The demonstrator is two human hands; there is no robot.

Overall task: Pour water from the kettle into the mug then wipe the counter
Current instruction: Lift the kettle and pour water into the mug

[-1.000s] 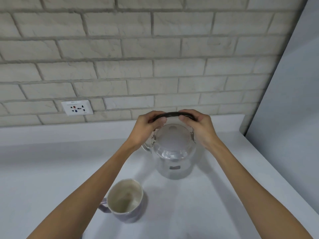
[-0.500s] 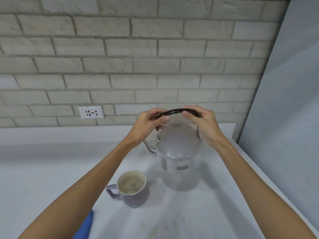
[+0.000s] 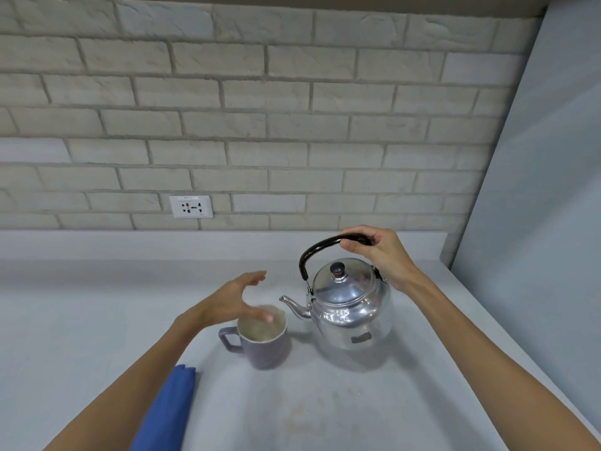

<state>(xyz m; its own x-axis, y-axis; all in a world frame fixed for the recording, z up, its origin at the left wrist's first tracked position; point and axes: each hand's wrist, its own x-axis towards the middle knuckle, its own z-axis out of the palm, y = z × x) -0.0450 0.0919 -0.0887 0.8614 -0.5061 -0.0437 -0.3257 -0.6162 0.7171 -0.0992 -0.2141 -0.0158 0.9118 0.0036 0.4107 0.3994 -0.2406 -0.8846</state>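
A shiny steel kettle (image 3: 349,304) with a black arched handle stands on the pale counter (image 3: 81,320), lid on, spout pointing left. My right hand (image 3: 379,252) grips the top of that handle. Just left of the spout sits a purple mug (image 3: 265,345) with a white inside, its handle turned left. My left hand (image 3: 234,299) hovers open just above the mug's far left rim, fingers spread and holding nothing. A folded blue cloth (image 3: 166,408) lies on the counter near the front, partly behind my left forearm.
A brick wall runs along the back with a white power socket (image 3: 191,206) low on it. A tall plain grey panel (image 3: 536,222) closes off the right side. Faint stains mark the counter in front of the mug.
My left hand let go of the kettle handle and dropped down to the mug. The right hand still holds the handle. The view pulled back, showing the blue cloth.
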